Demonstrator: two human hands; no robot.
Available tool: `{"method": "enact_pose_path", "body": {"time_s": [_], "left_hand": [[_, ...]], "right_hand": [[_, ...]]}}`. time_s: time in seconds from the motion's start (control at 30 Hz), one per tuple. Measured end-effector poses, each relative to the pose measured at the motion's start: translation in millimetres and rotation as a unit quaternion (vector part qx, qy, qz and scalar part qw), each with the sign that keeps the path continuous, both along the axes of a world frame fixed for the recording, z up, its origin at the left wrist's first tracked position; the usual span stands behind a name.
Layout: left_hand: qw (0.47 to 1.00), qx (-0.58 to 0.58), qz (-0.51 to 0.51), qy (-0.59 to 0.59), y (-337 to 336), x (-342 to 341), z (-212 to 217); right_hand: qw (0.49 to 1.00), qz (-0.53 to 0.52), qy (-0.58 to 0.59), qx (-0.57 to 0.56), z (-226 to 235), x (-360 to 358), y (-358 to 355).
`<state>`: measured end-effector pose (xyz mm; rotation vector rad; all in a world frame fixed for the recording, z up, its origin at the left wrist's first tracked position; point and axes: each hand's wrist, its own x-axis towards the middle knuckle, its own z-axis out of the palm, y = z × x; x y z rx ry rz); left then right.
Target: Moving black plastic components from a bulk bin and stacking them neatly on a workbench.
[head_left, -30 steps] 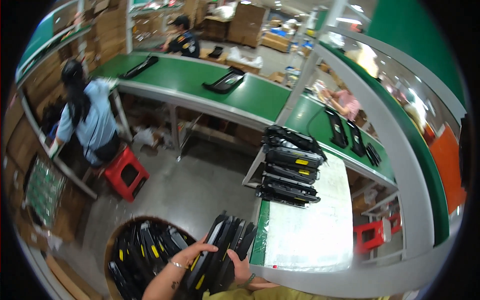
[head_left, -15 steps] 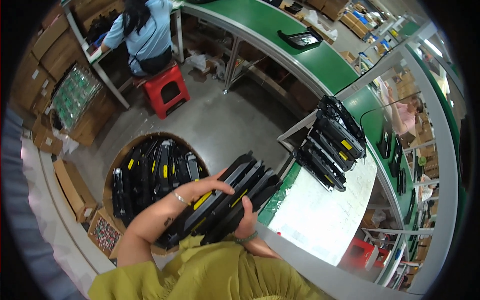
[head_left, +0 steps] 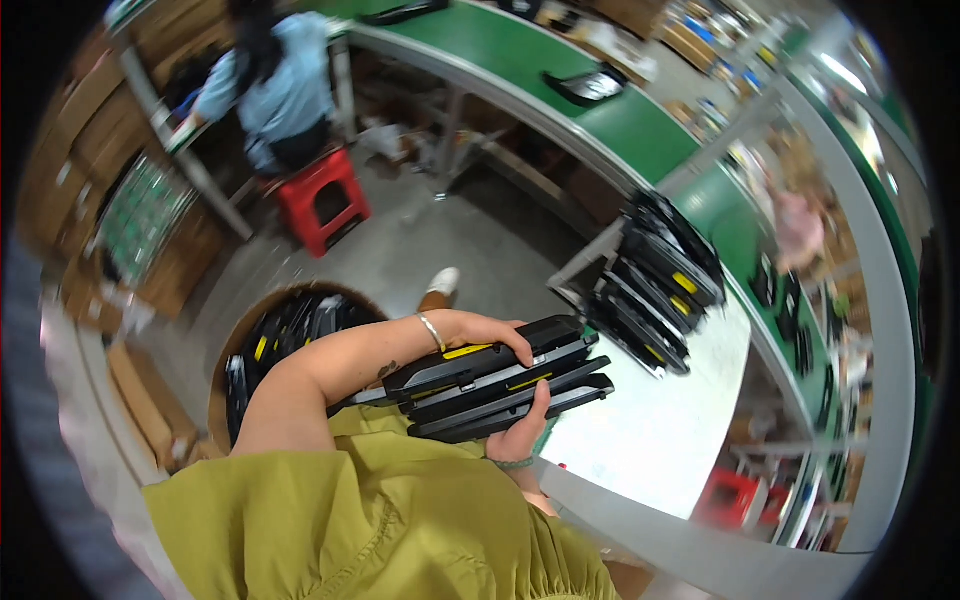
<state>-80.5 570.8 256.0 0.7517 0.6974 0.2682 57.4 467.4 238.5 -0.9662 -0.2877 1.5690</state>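
Between both my hands is a stack of several long black plastic housings, some with yellow strips, lying roughly level in front of my body. My left hand grips it from the far side, thumb over the top piece. From the near right my right hand closes on the lower pieces, thumb up along their edges. The right end of the stack is close to a white worktop. On that worktop leans a row of similar black housings with yellow strips.
To the left stands a round cardboard bin holding more black housings, partly behind my left arm. A person in light blue sits on a red stool. A green conveyor carries black parts. A white shoe shows on the floor.
Both hands have carried the stack rightward, away from the round bin, and turned it from steeply slanted to nearly level. A white shoe has come into sight beyond my hands.
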Motion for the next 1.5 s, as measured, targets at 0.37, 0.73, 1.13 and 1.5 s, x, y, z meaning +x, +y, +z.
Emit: {"method": "enact_pose_path", "body": {"time_s": [0.37,0.73,1.13,1.5], "left_hand": [[0.943,0.033,-0.329,-0.027,153,106,-5],[0.837,-0.1,-0.538,0.031,179,216,-7],[0.552,0.743,-0.377,-0.009,187,281,-47],[0.348,0.766,-0.477,-0.255,225,196,-4]], "right_hand": [[0.938,-0.341,-0.001,0.065,4,2,88],[0.838,-0.542,0.069,0.001,6,61,110],[0.653,-0.522,-0.317,-0.447,-107,173,141],[0.505,-0.496,-0.405,-0.579,-89,159,124]]}}
